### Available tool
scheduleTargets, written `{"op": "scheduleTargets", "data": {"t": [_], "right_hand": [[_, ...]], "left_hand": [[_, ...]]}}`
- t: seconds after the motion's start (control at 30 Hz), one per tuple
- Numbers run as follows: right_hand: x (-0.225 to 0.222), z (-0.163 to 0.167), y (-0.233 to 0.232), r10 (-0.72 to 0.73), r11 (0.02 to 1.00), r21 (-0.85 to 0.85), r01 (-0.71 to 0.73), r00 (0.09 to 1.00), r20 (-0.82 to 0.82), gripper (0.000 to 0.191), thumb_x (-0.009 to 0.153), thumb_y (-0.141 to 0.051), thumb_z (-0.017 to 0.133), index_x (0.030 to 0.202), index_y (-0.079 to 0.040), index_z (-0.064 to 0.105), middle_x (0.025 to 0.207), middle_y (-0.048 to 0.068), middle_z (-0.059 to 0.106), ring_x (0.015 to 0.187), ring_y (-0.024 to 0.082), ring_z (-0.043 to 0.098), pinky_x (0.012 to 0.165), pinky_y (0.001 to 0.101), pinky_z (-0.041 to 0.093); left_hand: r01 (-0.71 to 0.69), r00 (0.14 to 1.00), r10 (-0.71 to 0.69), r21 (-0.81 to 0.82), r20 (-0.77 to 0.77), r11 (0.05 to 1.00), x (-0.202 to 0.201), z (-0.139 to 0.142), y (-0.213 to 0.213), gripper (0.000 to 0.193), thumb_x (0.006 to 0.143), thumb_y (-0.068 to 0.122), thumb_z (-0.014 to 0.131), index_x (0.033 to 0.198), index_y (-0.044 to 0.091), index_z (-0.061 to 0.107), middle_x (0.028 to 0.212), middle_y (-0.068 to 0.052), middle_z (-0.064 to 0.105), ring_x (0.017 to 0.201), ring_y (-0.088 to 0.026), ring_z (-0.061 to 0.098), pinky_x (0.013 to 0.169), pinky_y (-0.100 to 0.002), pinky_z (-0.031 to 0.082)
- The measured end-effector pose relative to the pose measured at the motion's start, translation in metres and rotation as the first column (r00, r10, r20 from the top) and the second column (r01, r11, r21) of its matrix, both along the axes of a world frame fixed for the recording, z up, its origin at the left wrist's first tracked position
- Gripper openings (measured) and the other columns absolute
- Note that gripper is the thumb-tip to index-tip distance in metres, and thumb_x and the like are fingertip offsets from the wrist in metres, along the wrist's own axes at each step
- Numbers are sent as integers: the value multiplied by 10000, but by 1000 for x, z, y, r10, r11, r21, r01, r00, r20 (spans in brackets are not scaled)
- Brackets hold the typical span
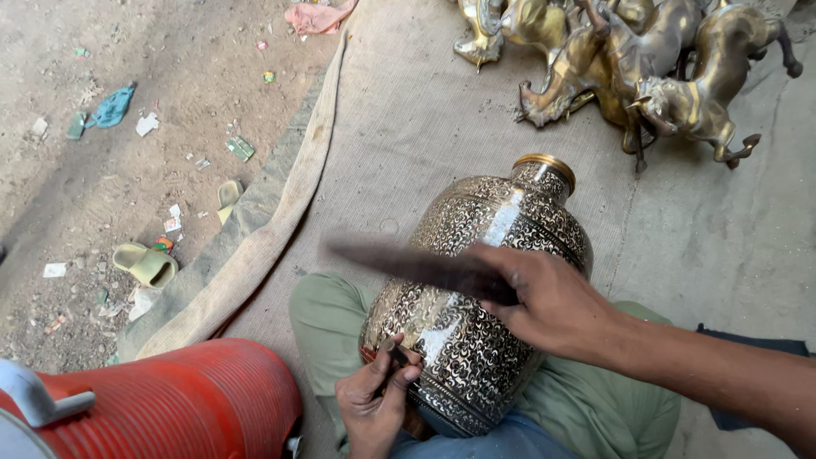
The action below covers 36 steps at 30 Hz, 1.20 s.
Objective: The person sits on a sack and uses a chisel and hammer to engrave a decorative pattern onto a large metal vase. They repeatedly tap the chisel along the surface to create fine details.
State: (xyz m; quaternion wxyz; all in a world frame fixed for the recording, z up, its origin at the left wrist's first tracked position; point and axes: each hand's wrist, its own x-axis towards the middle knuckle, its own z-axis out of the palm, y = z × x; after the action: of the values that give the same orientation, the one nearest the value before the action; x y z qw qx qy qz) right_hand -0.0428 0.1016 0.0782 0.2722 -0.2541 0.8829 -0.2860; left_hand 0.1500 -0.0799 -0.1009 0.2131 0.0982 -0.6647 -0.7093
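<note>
Brass vase point(476, 289) lies across the lap — left hand point(374, 399) pinches a chisel point(396, 355) at seven o'clock, right hand point(552, 302) grips a blurred mallet point(408, 263) — strikes should land square, tool held steady.

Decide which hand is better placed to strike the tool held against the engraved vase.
Right. The right hand grips a blurred dark mallet above the engraved brass vase, probably poised to strike. The left hand is occupied, its fingers pinching a small chisel against the vase's lower side.
</note>
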Motion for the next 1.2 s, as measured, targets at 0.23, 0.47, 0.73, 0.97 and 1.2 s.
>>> {"op": "scheduleTargets", "data": {"t": [0.23, 0.47, 0.73, 0.97, 1.2], "right_hand": [[3, 5, -2, -45, 961, -270, 60, 997, 61, 509, 772, -35, 700, 1264, -132, 611, 941, 45, 742, 873, 173, 755, 790, 380, 563], [9, 22, -5, 95, 990, 103, -93, 995, -12, 513, 756, -40, 650, 1240, -211, 649, 962, 12, 755, 901, 202, 746, 825, 422, 541], [-1, 5, 4, 157, 937, 347, -38, 934, -321, 613, 713, -3, 592, 1285, -219, 637, 1020, 17, 736, 981, 258, 699, 819, 473, 475], [-7, -21, 12, 213, 945, 308, -107, 917, -336, 651, 703, -4, 634, 1321, -209, 624, 1077, 6, 736, 953, 214, 712, 806, 485, 465], [-5, -18, -4, 83, 997, 11, -83, 993, -87, 480, 731, 4, 682, 1150, -232, 669, 885, 16, 750, 881, 220, 717, 821, 471, 484]], "left_hand": [[29, 995, -39, -104, -89, 994, -3, 8, -3, 158, 936, -80, 728, 1083, -45, 773, 858, -86, 780, 855, -146, 727, 1102, -421, 555], [47, 998, -45, -66, 38, 997, 0, 12, -4, 265, 906, -69, 741, 1171, -74, 743, 863, -84, 781, 867, -142, 729, 980, -355, 568], [100, 970, -151, 257, 188, 961, -9, 1, -18, 461, 850, -96, 733, 1301, -31, 666, 944, -138, 805, 834, -154, 752, 813, -282, 622], [174, 984, -178, 172, 7, 970, -12, -1, -21, 431, 894, -118, 729, 1316, -51, 669, 938, -136, 790, 917, -158, 744, 911, -307, 608], [168, 979, -180, 123, 96, 978, -8, -3, -25, 402, 849, -100, 748, 1247, -64, 702, 900, -122, 808, 828, -151, 752, 819, -307, 614]]}}
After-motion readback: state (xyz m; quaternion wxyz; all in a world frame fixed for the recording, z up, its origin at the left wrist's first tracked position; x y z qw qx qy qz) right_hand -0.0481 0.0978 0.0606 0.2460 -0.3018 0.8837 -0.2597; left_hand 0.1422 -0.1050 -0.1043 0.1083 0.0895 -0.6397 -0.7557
